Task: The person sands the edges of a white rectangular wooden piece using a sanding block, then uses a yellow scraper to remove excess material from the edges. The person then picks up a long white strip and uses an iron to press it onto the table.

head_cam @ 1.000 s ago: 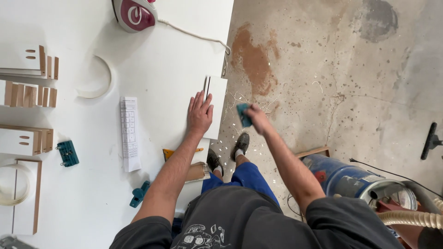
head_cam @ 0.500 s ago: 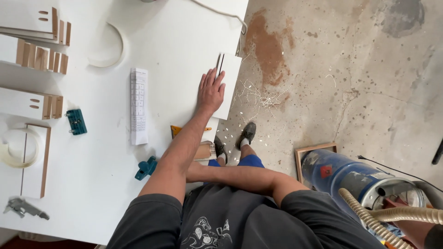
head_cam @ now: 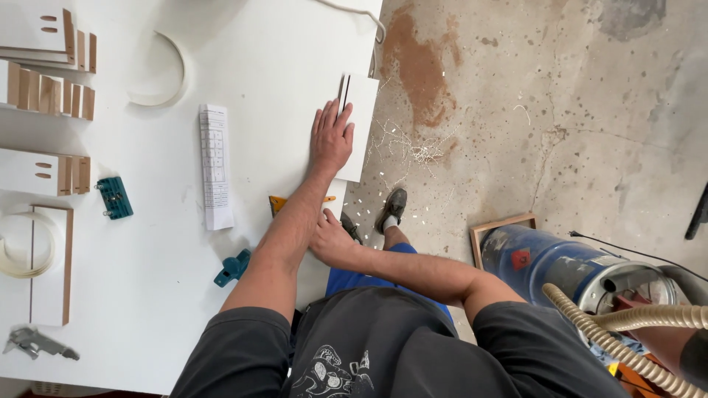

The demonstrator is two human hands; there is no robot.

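Left hand flat on white panel overhanging the table edge.

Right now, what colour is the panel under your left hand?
White, with a dark slot along it; the panel under the left hand shows in the head view.

The right hand, at the centre of the frame, lies partly behind the left forearm, so its fingers and whatever they touch stay hidden. That forearm also covers most of the yellow tool at the table's edge. The print on the paper strip is too small to read. At the left edge, the coil of edge banding is cut off. The blue drum runs under the hose at lower right.
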